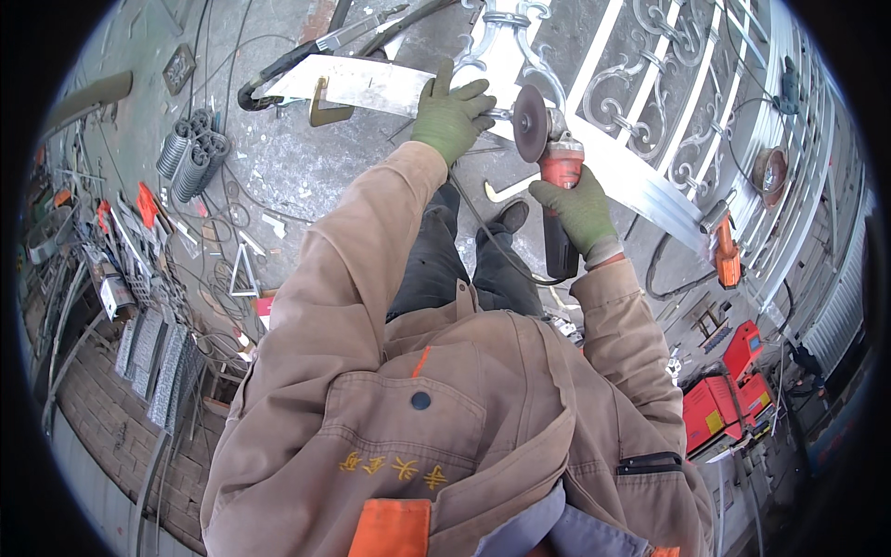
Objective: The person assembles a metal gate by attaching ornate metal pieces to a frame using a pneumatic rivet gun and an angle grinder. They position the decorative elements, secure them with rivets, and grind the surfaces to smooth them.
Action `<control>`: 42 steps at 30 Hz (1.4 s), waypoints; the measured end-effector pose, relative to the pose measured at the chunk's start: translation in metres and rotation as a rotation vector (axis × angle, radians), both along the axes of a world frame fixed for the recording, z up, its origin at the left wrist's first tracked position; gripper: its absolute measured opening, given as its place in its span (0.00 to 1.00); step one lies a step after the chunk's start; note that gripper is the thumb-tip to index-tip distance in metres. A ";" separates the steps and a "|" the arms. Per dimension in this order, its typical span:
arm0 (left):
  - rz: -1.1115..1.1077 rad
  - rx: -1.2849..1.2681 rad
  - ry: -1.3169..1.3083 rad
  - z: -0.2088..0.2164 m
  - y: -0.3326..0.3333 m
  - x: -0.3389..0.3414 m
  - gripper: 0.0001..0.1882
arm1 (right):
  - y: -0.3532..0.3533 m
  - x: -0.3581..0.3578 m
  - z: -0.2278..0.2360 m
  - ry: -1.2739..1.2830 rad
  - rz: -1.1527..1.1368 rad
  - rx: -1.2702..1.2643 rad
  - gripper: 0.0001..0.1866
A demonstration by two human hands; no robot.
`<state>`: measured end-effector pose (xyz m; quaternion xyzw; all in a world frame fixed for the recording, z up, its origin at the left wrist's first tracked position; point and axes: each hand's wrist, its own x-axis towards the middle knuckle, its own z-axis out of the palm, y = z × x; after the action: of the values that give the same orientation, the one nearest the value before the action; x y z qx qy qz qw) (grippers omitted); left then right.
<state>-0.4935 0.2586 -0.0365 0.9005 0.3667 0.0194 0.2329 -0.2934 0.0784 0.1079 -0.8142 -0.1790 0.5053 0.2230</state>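
My right hand (pixel 583 212), in a green glove, is wrapped around the body of a red and black angle grinder (pixel 561 167). The grinder's dark round disc (pixel 530 125) faces left, close to the edge of a silver metal gate (pixel 640 167) with scrollwork. Whether the disc touches the metal I cannot tell. My left hand (pixel 450 113), also gloved in green, rests with fingers spread on a pale flat metal strip (pixel 371 85), a short way left of the disc. A power cord (pixel 492 237) curves from the grinder's lower end past my legs.
An orange power tool (pixel 727 255) lies on the gate's right corner. Red machine cases (pixel 719 408) stand at lower right. Coiled springs (pixel 192 153), cables and metal scraps litter the floor at left. A welding electrode holder (pixel 288 60) lies near the strip's far end.
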 end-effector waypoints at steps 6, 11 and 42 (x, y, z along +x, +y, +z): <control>-0.006 -0.005 0.008 -0.006 0.002 -0.002 0.22 | 0.003 -0.004 0.002 0.027 -0.017 0.020 0.34; -0.016 -0.026 0.028 -0.003 0.002 -0.001 0.23 | 0.001 -0.006 0.002 -0.027 0.015 0.010 0.35; -0.057 0.125 -0.254 -0.010 0.004 -0.004 0.18 | 0.009 -0.003 0.014 -0.027 -0.048 -0.017 0.38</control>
<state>-0.4973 0.2631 -0.0465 0.9136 0.3067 0.1495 0.2213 -0.2961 0.0873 0.1217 -0.8269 -0.1582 0.4900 0.2259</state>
